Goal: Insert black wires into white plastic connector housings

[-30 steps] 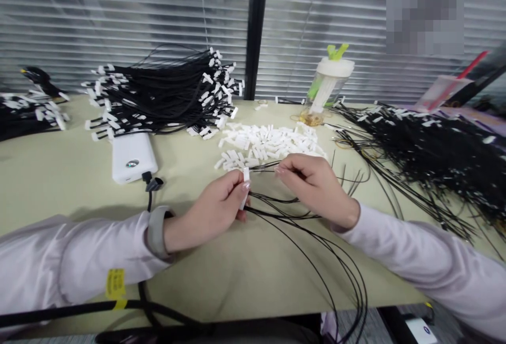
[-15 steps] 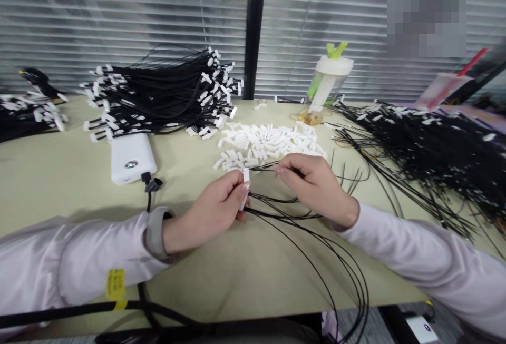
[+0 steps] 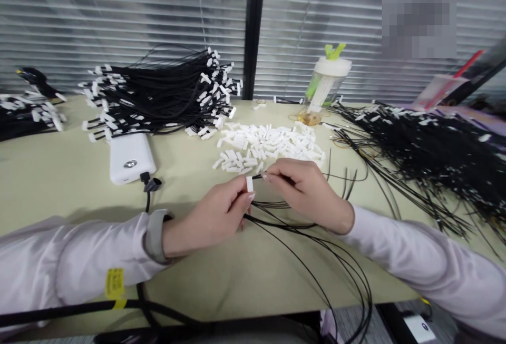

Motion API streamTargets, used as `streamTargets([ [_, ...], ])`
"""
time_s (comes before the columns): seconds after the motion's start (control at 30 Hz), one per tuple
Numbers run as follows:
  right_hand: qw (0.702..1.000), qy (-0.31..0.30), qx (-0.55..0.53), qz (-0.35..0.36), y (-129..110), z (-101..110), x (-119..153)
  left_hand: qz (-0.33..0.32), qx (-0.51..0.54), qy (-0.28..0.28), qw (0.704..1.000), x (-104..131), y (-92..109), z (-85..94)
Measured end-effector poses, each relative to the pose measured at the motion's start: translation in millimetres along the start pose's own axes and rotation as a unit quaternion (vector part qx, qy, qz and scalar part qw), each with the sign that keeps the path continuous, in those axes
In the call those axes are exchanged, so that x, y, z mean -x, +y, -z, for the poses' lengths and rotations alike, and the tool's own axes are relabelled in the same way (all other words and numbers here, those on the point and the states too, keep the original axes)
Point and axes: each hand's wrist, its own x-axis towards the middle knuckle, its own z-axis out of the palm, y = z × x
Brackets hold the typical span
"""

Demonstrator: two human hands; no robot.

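Between the thumb and fingers of my left hand is a small white plastic connector, its lower part covered by the thumb. My right hand pinches thin black wires close to the connector's upper right side. Whether the wire ends sit inside the connector I cannot tell. More black wires run rightward from beneath my left hand and loop down over the table's front edge. Just beyond both hands lies a heap of loose white connectors.
Bundled black cables with white ends are piled at the back left, with a white power bank before them. A lidded clear bottle stands at the back. Loose black wires cover the right side. A cup with a red straw stands behind.
My right hand has moved left, bringing the pinched wires up to the connector. My left hand keeps hold of the connector and has shifted slightly.
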Motion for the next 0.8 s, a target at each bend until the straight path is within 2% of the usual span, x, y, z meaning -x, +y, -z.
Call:
streamTargets([
  [0.17,1.000,0.003,0.013,0.013,-1.0,3.7,-4.4,0.009,0.034,0.001,0.999,-1.6,-1.3,-0.4],
  [0.23,0.999,0.025,0.018,-0.011,4.6,13.2,-7.7,0.023,0.088,0.027,0.995,-4.6,-3.0,-0.1],
  [0.33,0.992,0.096,0.022,-0.076,20.4,34.7,-10.1,0.048,0.178,0.086,0.979,-10.1,-6.3,1.1],
  [0.37,0.990,0.091,0.031,-0.102,26.0,42.0,-9.7,0.053,0.205,0.105,0.972,-11.7,-7.5,1.5],
  [0.4,0.990,0.055,0.045,-0.125,30.7,48.4,-8.6,0.057,0.233,0.120,0.963,-13.0,-8.7,1.8],
  [0.47,0.985,-0.057,0.073,-0.144,36.2,56.6,-5.4,0.061,0.276,0.134,0.950,-14.6,-11.3,2.0],
  [0.53,0.976,-0.151,0.097,-0.125,36.1,57.2,-1.9,0.061,0.299,0.134,0.943,-15.2,-13.8,1.6],
  [0.57,0.973,-0.173,0.111,-0.110,34.4,54.8,-0.4,0.059,0.303,0.133,0.942,-15.3,-15.0,1.3],
  [0.8,0.960,-0.145,0.234,-0.058,21.3,28.5,5.1,0.061,0.322,0.124,0.937,-16.2,-18.9,0.3],
])
